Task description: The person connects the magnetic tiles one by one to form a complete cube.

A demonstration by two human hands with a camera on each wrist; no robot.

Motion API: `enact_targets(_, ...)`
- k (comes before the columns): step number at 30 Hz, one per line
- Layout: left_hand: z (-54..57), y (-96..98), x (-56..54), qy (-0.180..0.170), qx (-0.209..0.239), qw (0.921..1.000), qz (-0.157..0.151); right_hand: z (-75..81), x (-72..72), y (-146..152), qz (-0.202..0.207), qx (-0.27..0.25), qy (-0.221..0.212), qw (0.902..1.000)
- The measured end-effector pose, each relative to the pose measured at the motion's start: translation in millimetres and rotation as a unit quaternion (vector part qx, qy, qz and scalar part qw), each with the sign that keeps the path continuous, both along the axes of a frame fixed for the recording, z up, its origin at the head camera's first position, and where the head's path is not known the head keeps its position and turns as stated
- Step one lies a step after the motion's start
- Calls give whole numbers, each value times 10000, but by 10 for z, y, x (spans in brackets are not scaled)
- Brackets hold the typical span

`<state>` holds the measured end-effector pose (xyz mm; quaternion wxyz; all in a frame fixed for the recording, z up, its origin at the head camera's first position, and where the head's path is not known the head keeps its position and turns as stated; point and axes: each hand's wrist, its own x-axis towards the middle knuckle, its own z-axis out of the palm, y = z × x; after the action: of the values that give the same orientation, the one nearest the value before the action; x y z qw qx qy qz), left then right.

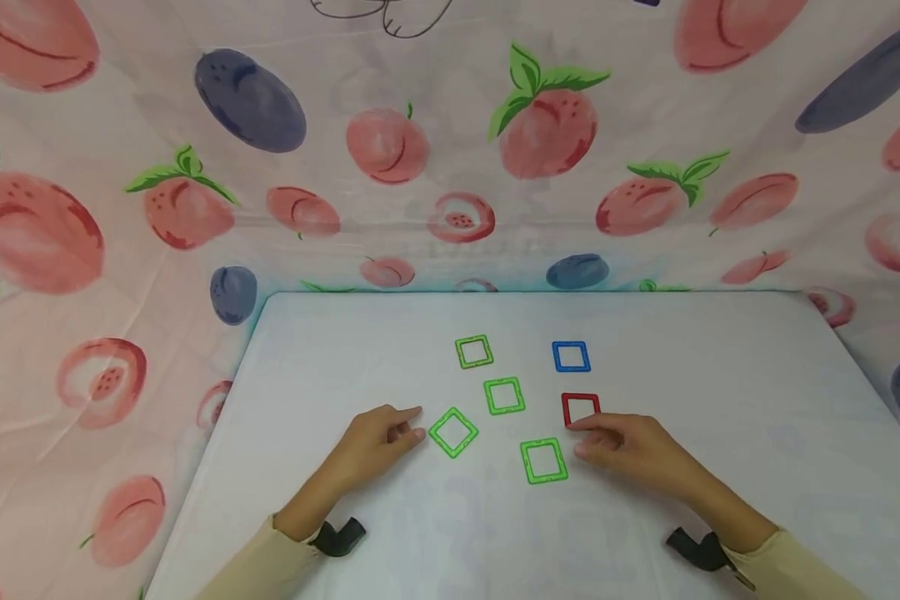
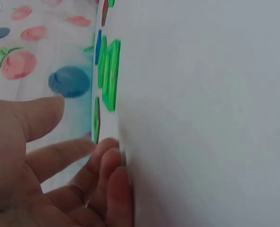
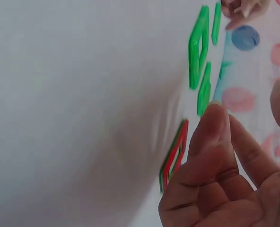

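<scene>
Thin, hollow square tiles lie flat on a white table. My right hand (image 1: 630, 446) is at the red square tile (image 1: 566, 410), the index fingertip overlapping its lower edge in the head view. The thumb sits lower, and no tile shows between the fingers in the right wrist view. Just left of that thumb lies the nearest green tile (image 1: 547, 479). On the other side, my left hand (image 1: 378, 442) holds nothing; its index finger points out, thumb apart, close beside a green tile turned like a diamond (image 1: 442, 420).
Another green tile (image 1: 502, 381) lies in the middle, with one more green tile (image 1: 476, 365) behind it. A blue tile (image 1: 572, 369) is behind the red one. Fruit-printed cloth (image 1: 390, 225) hangs around the white table (image 1: 720, 358). Dark wrist mounts (image 1: 337, 538) sit at both cuffs.
</scene>
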<state>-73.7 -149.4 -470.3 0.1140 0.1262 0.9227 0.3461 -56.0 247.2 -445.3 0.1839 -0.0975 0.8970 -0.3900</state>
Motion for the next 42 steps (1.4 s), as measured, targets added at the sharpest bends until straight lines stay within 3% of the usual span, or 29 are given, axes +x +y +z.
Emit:
enact_targets(9, -92, 277, -73, -66, -203, 9994, -263, -134, -65, -225, 519, 204, 21, 9984)
enact_targets(14, -103, 340, -78, -139, -391, 9986, -313, -148, -69, -295, 366, 485, -140, 9981)
enact_targets(17, -98, 365, -61, -2, -584, 9973, -454, -160, -70, -339, 246, 630, -200, 9975)
enact_targets(25, -83, 425, -41, 213, -1132, 9903, -779, -162, -49, -460, 149, 929, 16, 9956)
enact_targets(34, -95, 525, -102, 344, -1072, 9844, -1353, -172, -87, -473, -6, 1392, -228, 9900)
enact_targets(38, -92, 606, -148, 336, -960, 9804, -1690, -171, -95, -422, 49, 1254, -283, 9917)
enact_targets(42, -96, 656, -185, 172, -916, 9793, -1796, -117, -96, -364, 255, 658, -436, 9965)
